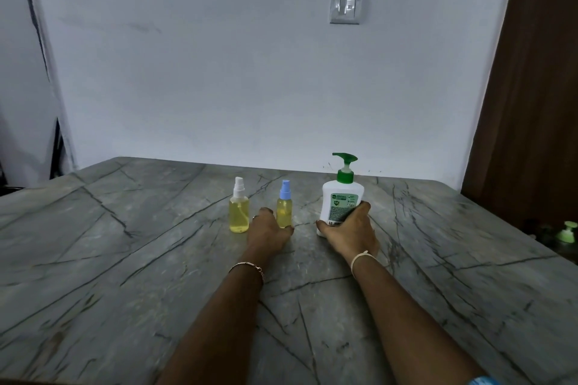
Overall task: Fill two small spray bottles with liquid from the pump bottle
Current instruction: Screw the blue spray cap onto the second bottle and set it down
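Bench (125, 259): grey-green stone slab, polished, crossed by dark veins; it fills the lower half of the frame and meets a pale painted wall (219, 72).

Pump bottle (342, 201): white plastic, rounded shoulders, printed green label, green collar and green pump head. It stands upright right of centre, long axis vertical, spout pointing toward frame left. Its liquid level cannot be read through the opaque body.

Right hand (350, 233): wrapped around the lower part of the pump bottle, fingers (359, 208) clamped along its right side and thumb against its lower left edge. A pale band sits on the wrist.

Spray bottle with blue cap (284, 205): small clear cylinder, upright at frame centre, filled with pale yellow liquid up to the shoulder.

Spray bottle with white cap (239, 206): the same form, slightly wider, upright just left of the blue-capped one, also filled with yellow liquid; a thin dip tube shows inside.

Left hand (269, 230): palm down on the bench between the two spray bottles, thumb touching the base of the blue-capped one; fingers curled forward and close together, holding nothing. A thin chain bracelet sits on the wrist.

Wall switch (345, 7): grey square plate, upper right of centre.
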{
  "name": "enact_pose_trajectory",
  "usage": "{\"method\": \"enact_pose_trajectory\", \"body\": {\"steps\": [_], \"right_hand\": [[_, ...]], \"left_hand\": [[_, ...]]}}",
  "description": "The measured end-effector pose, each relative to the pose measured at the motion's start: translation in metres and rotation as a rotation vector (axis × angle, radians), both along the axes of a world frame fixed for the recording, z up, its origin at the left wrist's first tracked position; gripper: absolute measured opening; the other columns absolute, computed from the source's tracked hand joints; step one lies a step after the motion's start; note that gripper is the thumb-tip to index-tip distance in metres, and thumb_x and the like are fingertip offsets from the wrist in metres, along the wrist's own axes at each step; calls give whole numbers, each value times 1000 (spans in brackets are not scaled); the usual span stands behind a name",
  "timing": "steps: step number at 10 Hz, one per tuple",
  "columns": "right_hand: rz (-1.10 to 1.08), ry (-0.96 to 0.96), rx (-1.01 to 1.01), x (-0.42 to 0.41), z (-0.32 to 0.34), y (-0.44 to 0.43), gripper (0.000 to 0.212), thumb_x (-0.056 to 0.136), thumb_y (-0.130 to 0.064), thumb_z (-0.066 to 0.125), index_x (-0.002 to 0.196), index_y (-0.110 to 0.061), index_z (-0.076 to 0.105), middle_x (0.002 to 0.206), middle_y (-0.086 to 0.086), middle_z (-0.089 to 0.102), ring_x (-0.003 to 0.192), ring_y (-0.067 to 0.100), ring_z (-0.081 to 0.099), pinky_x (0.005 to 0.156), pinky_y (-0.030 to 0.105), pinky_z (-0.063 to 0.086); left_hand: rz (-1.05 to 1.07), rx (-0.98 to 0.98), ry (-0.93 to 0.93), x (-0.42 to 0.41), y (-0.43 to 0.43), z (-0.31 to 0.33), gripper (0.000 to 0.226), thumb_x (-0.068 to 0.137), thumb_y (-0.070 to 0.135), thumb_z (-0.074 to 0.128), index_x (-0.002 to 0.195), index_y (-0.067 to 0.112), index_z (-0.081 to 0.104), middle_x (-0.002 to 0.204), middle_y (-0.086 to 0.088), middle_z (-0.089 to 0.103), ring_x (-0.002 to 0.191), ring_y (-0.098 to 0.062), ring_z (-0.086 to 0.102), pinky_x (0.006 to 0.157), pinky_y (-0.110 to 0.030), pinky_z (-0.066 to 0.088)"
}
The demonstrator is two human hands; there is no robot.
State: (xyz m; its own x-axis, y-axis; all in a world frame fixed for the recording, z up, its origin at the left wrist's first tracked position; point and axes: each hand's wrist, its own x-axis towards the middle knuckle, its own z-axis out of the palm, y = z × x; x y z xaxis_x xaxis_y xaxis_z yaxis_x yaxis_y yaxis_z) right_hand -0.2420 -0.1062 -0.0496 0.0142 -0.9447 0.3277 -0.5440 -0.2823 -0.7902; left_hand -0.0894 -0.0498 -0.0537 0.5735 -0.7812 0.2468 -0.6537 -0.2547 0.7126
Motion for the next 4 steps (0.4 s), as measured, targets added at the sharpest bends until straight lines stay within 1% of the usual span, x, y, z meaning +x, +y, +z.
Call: {"method": "enact_pose_trajectory", "body": {"steps": [1,2,3,4], "right_hand": [[8,-2,-1,-3,0,2,90,60,-45,87,125,-14,32,126,10,55,116,34,56,93,46,50],[45,2,39,-7,4,4,101,55,-43,91,129,-9,31,128,13,52,119,35,54,97,46,48],[84,-11,104,-12,5,6,106,52,-38,94,131,-7,29,131,15,51,122,35,51,102,46,45],[107,-6,111,-19,10,16,106,54,-37,93,132,-9,29,133,14,49,124,35,50,104,47,43]], "left_hand": [[-8,22,-10,-2,3,3,60,81,34,71,123,2,43,119,-15,57,108,-29,56,86,-36,47],[-29,55,-19,-7,11,8,65,81,34,72,126,1,40,122,-16,54,109,-29,54,85,-34,45],[-54,42,-41,-13,19,10,66,81,32,72,128,0,38,124,-18,53,111,-30,53,85,-33,44],[-75,11,-94,-25,35,12,68,82,29,71,131,-1,36,129,-20,51,118,-32,51,90,-33,42]]}}
